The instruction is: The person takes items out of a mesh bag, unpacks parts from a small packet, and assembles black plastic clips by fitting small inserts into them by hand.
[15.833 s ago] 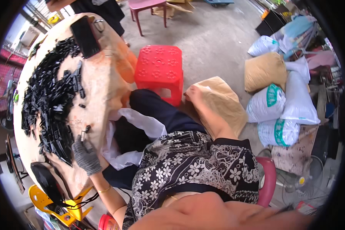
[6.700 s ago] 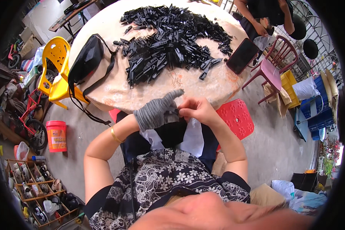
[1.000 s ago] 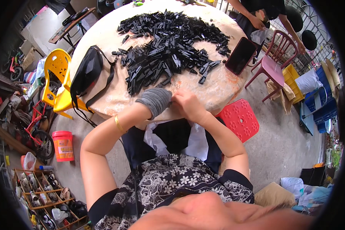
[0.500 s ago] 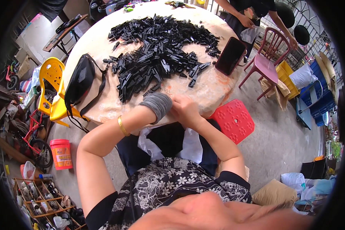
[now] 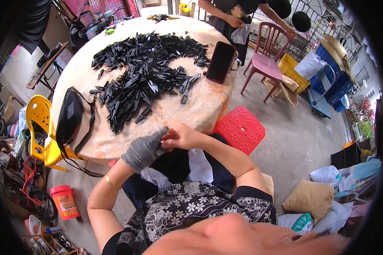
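Note:
My left hand (image 5: 145, 149), in a grey glove, and my bare right hand (image 5: 182, 137) meet at the near edge of the round table, over my lap. The fingers of both are closed and pressed together. Between the fingertips shows a small dark bit, mostly hidden, so its kind cannot be told. Beyond my hands spreads a large heap of black plastic pieces (image 5: 134, 80), narrow and clip-like, on the table's pale patterned cloth (image 5: 187, 112).
A dark-screened phone (image 5: 221, 62) stands at the table's right, a black mesh pouch (image 5: 70, 114) with a strap at its left. Around stand a red stool (image 5: 241, 129), a yellow chair (image 5: 38, 123), a pink chair (image 5: 266, 66) and a red bucket (image 5: 65, 203). Another person (image 5: 234, 19) stands behind the table.
The view has shifted, so the table sits further left and lower. My left hand has turned, showing more of the glove's back; both hands stay together at the table edge.

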Available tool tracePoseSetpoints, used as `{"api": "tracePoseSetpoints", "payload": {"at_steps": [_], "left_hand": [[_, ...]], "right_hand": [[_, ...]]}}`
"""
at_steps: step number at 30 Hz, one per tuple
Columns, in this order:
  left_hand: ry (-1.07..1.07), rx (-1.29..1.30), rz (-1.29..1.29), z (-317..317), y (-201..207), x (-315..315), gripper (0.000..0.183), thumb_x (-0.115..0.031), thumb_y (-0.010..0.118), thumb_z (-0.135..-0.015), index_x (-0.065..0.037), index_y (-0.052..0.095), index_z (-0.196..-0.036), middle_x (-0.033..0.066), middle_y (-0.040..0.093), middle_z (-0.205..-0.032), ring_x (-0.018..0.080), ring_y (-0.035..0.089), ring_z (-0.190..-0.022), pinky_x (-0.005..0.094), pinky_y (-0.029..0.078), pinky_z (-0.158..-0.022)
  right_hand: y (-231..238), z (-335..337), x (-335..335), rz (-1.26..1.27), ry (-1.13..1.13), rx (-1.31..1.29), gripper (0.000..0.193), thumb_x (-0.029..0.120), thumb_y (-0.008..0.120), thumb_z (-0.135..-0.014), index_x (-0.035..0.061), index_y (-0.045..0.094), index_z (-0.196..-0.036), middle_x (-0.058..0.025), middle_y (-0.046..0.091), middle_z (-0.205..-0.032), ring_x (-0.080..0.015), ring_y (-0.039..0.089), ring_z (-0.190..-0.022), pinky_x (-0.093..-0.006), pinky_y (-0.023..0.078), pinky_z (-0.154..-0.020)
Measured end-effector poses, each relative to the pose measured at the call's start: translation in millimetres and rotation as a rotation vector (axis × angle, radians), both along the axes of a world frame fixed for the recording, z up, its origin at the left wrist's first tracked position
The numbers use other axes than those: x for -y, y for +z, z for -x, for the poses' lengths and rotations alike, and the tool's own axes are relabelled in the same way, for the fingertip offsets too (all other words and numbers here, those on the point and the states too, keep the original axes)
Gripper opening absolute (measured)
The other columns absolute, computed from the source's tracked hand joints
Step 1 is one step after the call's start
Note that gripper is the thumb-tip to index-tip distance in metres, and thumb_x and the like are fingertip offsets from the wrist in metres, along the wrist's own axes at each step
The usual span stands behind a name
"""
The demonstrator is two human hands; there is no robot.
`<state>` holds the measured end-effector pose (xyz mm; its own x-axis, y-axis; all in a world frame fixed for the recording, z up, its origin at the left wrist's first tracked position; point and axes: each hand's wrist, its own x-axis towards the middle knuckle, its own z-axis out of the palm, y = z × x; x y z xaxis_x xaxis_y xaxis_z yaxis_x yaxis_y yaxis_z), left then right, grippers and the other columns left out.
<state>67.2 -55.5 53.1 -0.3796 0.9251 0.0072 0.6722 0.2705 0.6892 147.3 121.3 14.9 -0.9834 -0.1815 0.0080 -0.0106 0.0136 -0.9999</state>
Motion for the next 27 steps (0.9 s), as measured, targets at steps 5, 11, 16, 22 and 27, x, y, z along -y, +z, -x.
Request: {"api": "tracePoseSetpoints", "payload": {"at_steps": [5,11,16,22,27], "left_hand": [[-0.046,-0.309,0.049,12.8,7.3,12.2,0.061,-0.039,0.07,-0.074,-0.008,0.05,-0.122,0.0191,0.059,-0.106,0.0357,0.059,-0.093,0.039,0.048,-0.079],[0.457,-0.622,0.207,66.1,-26.6,-11.0,0.043,-0.038,0.058,-0.082,-0.008,0.054,-0.113,0.0185,0.053,-0.107,0.0345,0.057,-0.093,0.0418,0.048,-0.079],[0.462,-0.637,0.237,72.1,-36.9,-30.1,0.029,-0.027,0.06,-0.08,-0.008,0.059,-0.103,0.0162,0.052,-0.094,0.0331,0.056,-0.084,0.0431,0.047,-0.073],[0.459,-0.589,0.003,74.0,-41.9,-12.2,0.018,-0.019,0.06,-0.077,-0.01,0.062,-0.092,0.0159,0.057,-0.091,0.0329,0.057,-0.086,0.0433,0.047,-0.073],[0.405,-0.07,-0.382,73.6,-47.3,-1.7,0.03,-0.002,0.059,-0.079,-0.007,0.056,-0.108,0.0066,0.058,-0.086,0.014,0.058,-0.069,0.0275,0.05,-0.062]], "right_hand": [[-7.0,-18.3,4.9,-0.777,0.109,-0.29,0.027,0.032,0.063,-0.078,0.0094,0.068,-0.092,-0.0155,0.065,-0.082,-0.033,0.062,-0.077,-0.0399,0.049,-0.069],[12.1,20.6,-12.0,-0.951,-0.329,-0.542,0.024,0.029,0.057,-0.082,0.006,0.06,-0.074,-0.0129,0.06,-0.071,-0.0316,0.06,-0.071,-0.04,0.048,-0.064],[-19.5,97.4,-56.7,-1.364,-0.704,-0.592,0.01,0.014,0.055,-0.078,0.0055,0.058,-0.075,-0.0111,0.06,-0.078,-0.0287,0.059,-0.08,-0.0353,0.049,-0.069],[-18.9,107.5,-52.0,-1.417,-0.591,-0.442,0.011,0.008,0.054,-0.076,0.0039,0.061,-0.083,-0.0127,0.061,-0.081,-0.0291,0.06,-0.078,-0.0367,0.05,-0.069],[-12.2,69.3,-18.0,-0.616,-0.41,-0.418,0.023,0.003,0.053,-0.079,0.002,0.064,-0.099,-0.0147,0.062,-0.079,-0.0296,0.061,-0.071,-0.0351,0.049,-0.063]]}}
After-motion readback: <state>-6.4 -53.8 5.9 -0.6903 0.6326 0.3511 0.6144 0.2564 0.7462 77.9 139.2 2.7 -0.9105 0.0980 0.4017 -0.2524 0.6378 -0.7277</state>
